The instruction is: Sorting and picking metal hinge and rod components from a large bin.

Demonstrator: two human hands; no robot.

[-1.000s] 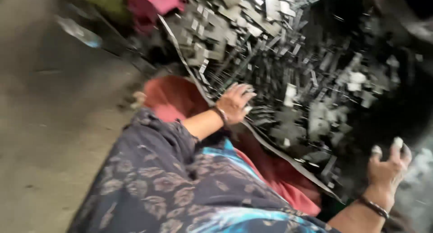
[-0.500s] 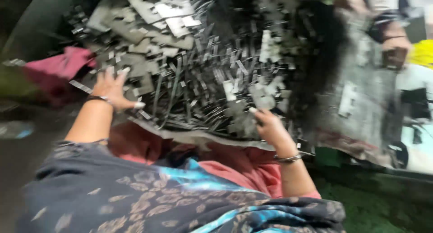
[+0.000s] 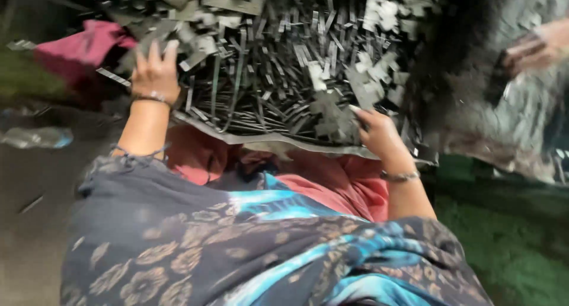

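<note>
My left hand [image 3: 155, 75] lies spread on the metal strip pile [image 3: 278, 57], strips running toward twelve o'clock; my right hand [image 3: 379, 134], fingers curled, grips the pile's near edge.

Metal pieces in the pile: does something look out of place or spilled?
The metal pieces lie tangled, not sorted. One strip sticks out beside the left hand. The right hand rests at the sheet edge. Nothing clearly spilled.

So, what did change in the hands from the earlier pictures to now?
The right hand came down from the air onto the heap of metal strips. The left hand moved further up the heap, fingers spread on it. The grey sheet under the heap stayed.
</note>
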